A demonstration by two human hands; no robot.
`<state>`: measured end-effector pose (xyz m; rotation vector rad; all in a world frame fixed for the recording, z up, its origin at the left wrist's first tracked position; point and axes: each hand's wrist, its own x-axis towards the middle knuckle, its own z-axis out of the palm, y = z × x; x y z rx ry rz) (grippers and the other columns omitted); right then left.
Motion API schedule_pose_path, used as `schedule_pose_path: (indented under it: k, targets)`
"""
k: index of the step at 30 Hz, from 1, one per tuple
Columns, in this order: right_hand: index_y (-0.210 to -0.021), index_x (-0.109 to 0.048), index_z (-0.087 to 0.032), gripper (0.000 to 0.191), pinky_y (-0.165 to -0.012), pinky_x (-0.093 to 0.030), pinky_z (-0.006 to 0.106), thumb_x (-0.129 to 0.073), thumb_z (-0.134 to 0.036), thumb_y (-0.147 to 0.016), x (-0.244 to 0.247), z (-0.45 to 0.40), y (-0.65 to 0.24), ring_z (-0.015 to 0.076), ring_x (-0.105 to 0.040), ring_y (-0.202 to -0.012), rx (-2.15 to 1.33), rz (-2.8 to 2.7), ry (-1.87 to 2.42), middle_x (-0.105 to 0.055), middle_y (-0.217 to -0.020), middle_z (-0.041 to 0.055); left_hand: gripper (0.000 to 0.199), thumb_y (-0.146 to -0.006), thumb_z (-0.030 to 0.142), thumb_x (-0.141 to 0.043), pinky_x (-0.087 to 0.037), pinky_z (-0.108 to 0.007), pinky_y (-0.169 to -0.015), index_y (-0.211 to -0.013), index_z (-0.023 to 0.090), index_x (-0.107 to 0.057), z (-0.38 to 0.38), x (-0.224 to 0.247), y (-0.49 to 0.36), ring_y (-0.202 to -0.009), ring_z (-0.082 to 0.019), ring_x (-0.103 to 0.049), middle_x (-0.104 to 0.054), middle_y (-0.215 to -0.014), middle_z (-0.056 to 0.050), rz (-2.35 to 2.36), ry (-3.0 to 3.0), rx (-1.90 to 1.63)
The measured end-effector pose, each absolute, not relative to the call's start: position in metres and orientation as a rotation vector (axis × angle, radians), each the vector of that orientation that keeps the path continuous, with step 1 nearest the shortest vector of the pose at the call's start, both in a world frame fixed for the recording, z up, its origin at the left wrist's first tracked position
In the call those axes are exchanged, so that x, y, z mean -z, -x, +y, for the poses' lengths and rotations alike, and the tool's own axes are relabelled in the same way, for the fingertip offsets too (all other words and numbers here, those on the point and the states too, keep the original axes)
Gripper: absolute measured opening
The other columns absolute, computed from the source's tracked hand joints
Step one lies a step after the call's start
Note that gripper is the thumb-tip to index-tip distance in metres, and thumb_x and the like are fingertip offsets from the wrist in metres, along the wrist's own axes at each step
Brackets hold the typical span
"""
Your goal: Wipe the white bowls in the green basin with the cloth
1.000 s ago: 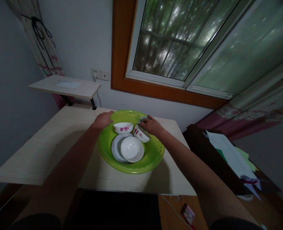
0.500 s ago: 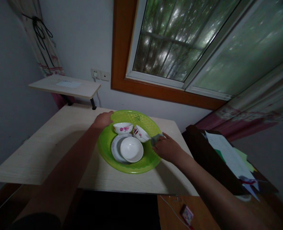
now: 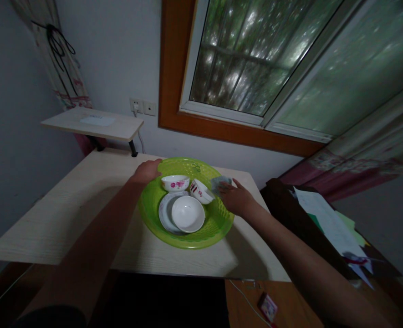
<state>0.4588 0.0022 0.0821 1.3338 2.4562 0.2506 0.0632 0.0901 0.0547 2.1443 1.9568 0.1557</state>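
A large green basin (image 3: 187,240) stands on the pale wooden table, its far wall pierced with small holes. My left hand (image 3: 147,171) grips its rim at the upper left, the fingertips partly hidden. At the right side of the basin my right hand (image 3: 235,197) is closed on a grey-green cloth (image 3: 218,183), which lies against the inner wall. Inside are a flowered bowl (image 3: 175,183), a tilted bowl with red marks (image 3: 201,192), and a plain white bowl (image 3: 188,214). The white bowl rests partly over a plate (image 3: 165,214).
The pale table (image 3: 68,214) carries a raised shelf (image 3: 95,123) with a paper label at the back left. Right of it stands a dark brown piece of furniture (image 3: 286,218) with papers (image 3: 324,223). A small pink box (image 3: 267,307) and a cable lie on the floor.
My right hand has moved the cloth up and slightly toward the far side along the basin's right wall. My left hand keeps its place on the rim.
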Motion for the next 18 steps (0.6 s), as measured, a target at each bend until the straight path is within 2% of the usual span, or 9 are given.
schedule_pose_path:
  k: [5,10,14,18]
  targets:
    - [-0.139,-0.083,-0.025,0.052,-0.144,-0.024,0.06,-0.051,-0.006,-0.104,-0.071,0.039,-0.45,0.0301,-0.054,-0.163,-0.255,2.578,-1.308,-0.073,-0.159,0.0104,0.068,-0.098,0.034,-0.074,-0.056,-0.04,-0.106,-0.164,0.028,-0.062,0.093,-0.052,-0.063,-0.132,-0.036,-0.075,-0.078,-0.146,-0.017,1.969,-2.13,-0.156]
    - [-0.137,-0.084,-0.03,0.047,-0.144,-0.024,0.062,-0.057,-0.009,-0.105,-0.065,0.057,-0.449,0.0294,-0.054,-0.164,-0.233,2.652,-1.244,-0.073,-0.159,0.007,0.065,-0.098,0.035,-0.075,-0.056,-0.039,-0.106,-0.162,0.027,-0.063,0.09,-0.052,-0.063,-0.133,-0.036,-0.074,-0.078,-0.145,-0.018,1.976,-2.123,-0.188]
    - [-0.137,-0.083,-0.026,0.035,-0.143,-0.028,0.061,-0.06,-0.023,-0.112,-0.063,0.047,-0.461,0.0304,-0.054,-0.164,-0.231,2.667,-1.271,-0.072,-0.161,0.0103,0.063,-0.098,0.034,-0.074,-0.056,-0.041,-0.106,-0.16,0.026,-0.064,0.09,-0.052,-0.064,-0.132,-0.037,-0.075,-0.078,-0.145,-0.019,1.973,-2.118,-0.201]
    - [-0.138,-0.083,-0.026,0.04,-0.14,-0.032,0.065,-0.05,-0.037,-0.119,-0.067,0.018,-0.477,0.0314,-0.054,-0.164,-0.105,2.67,-1.379,-0.078,-0.153,0.01,0.062,-0.098,0.034,-0.073,-0.056,-0.041,-0.105,-0.159,0.024,-0.064,0.092,-0.047,-0.063,-0.131,-0.037,-0.075,-0.078,-0.145,-0.02,1.962,-2.098,-0.22]
